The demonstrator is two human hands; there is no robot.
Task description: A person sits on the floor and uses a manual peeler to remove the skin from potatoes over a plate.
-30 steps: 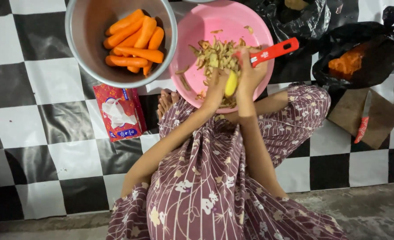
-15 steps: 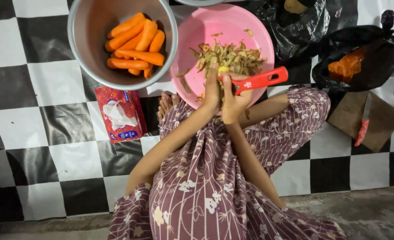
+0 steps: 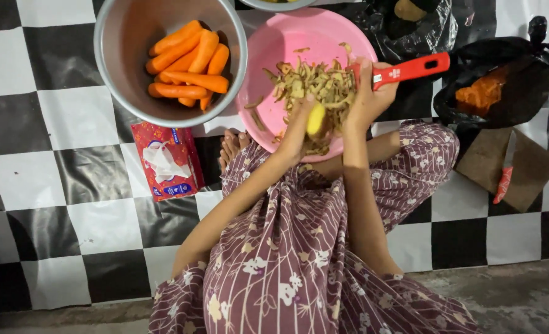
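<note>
Head view looks straight down on a small yellow peeled vegetable, likely a potato, pinched in the left hand directly over the near edge of the pink basin, so that shavings drop onto the heap of peelings already lying inside. That hand's grip is closed around the piece. The right hand is wrapped shut on a red-handled peeler, its handle sticking out to the right past the rim. Left of the basin sits a metal bowl holding peeled carrots, kept apart from the scraps. Nearer, a red tissue packet lies on the checkered floor. Far right, a black bag holds something orange.
</note>
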